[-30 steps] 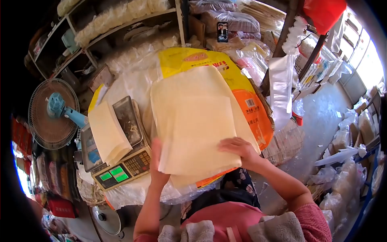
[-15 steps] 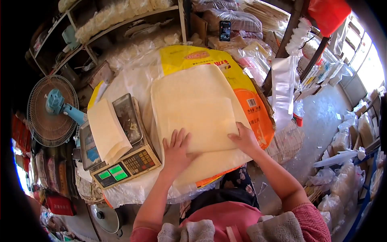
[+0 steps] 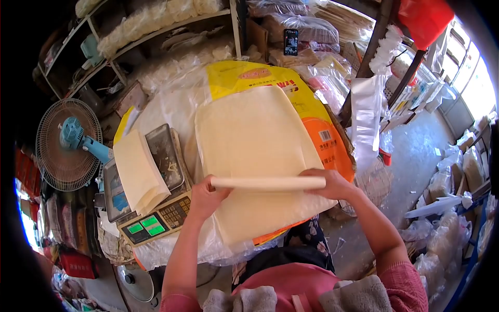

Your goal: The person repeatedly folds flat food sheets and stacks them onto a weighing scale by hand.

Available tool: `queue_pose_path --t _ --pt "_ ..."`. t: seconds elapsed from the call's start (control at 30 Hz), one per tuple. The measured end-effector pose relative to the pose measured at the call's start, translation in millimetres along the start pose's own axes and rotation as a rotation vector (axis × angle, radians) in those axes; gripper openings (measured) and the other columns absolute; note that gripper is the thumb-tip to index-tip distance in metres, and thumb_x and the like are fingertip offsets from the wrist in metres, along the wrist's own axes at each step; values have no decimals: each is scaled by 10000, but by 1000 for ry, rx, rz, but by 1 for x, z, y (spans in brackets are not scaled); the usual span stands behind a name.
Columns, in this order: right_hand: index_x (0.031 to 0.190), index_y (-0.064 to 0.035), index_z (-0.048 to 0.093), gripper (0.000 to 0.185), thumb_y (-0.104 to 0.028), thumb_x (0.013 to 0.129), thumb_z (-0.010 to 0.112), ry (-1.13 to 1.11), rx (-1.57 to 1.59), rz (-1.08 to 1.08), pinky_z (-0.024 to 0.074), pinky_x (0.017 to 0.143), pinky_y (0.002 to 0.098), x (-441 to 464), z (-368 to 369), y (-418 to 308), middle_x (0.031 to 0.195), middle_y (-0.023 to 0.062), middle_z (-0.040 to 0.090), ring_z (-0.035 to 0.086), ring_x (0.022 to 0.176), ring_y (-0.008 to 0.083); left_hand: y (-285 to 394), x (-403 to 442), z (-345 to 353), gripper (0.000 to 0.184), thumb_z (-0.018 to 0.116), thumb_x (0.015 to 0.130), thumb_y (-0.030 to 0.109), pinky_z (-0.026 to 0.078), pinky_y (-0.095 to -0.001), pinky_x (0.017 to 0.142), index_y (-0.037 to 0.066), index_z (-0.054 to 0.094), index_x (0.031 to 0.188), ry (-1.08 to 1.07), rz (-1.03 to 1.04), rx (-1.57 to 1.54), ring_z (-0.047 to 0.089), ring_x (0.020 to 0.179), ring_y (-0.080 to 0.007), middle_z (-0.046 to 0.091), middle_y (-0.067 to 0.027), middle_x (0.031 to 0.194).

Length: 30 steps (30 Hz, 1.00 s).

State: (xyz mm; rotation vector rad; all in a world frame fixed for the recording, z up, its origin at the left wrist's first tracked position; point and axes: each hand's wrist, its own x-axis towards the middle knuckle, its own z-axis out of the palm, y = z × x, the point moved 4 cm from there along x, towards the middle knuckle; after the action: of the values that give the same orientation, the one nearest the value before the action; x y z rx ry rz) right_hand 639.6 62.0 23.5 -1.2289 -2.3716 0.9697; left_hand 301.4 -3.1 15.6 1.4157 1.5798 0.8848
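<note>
Apparently, the left hand point(image 3: 207, 196) and right hand point(image 3: 332, 185) are folding or rolling, each grip clamping one end of the pale strip point(image 3: 267, 183), which is spanning the wide sheets point(image 3: 249, 130); moving it on is seemingly requiring even tension.

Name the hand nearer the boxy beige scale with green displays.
Left. The left hand is close beside the scale; the right hand is farther, at the opposite end of the cream rolled sheet.
</note>
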Motion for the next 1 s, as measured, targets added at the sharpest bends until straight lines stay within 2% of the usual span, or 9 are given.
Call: queue_pose_path --t 0.07,0.2,0.33,0.4,0.5,0.73,0.83,0.97,1.0 --pt "1045 -33 624 443 -427 847 662 157 163 303 496 707 366 3 -4 2 829 150 672 652 790 305 4 10 9 425 712 798 201 488 -371 890 33 572 1162 128 -83 -239 609 1045 -228 654 -119 1084" --pt "719 -28 466 481 -451 837 661 357 14 381 430 584 428 35 5 19 623 155 534 566 624 326 10 43 27 631 695 835 348 403 -444 997 92 456 1360 504 150 525 474 1253 -294 418 -167 1424" --pt "1042 -56 553 402 -404 860 639 350 -102 392 469 719 431 47 1 8 939 182 601 591 856 351 7 57 56 715 557 859 575 170 -584 1101 118 440 1397 237 184 733 275 1404 -271 354 -130 1488" --pt "1276 -90 508 496 -367 880 618 473 -265 241 463 874 446 45 -3 -14 1201 197 568 563 1081 358 6 58 58 703 565 860 564 172 -576 1104 122 446 1394 250 188 767 280 1402 -271 351 -128 1490" --pt "1471 -165 301 632 -357 920 545 432 -596 -189 289 1082 511 56 7 -26 1479 155 334 324 1353 364 6 57 61 705 548 873 561 163 -556 1117 129 420 1415 236 161 810 244 1418 -265 310 -119 1515" --pt "1428 -180 380 562 -448 941 460 326 -673 -61 209 1102 566 60 41 1 1484 139 334 251 1393 356 -1 57 61 739 608 863 479 149 -530 1132 111 347 1448 244 189 754 211 1427 -282 247 -140 1538" --pt "1411 -157 401 575 -451 926 493 276 -639 101 203 1095 586 51 44 -24 1456 151 379 283 1379 353 4 30 57 856 703 804 365 147 -517 1133 67 258 1471 651 250 342 173 1437 -290 219 -191 1534" --pt "1409 -121 401 604 -389 895 571 191 -441 28 189 1096 593 20 91 -64 1430 157 421 308 1373 334 -38 1 88 875 637 744 27 342 -355 1059 9 174 1486 296 -51 -806 396 1311 -252 405 -182 1424" --pt "1408 -112 403 614 -370 885 596 168 -368 -61 187 1098 592 16 100 -74 1425 154 430 312 1374 332 -38 -10 75 873 613 738 3 357 -341 1040 9 169 1489 336 11 -745 421 1287 -237 424 -171 1410"
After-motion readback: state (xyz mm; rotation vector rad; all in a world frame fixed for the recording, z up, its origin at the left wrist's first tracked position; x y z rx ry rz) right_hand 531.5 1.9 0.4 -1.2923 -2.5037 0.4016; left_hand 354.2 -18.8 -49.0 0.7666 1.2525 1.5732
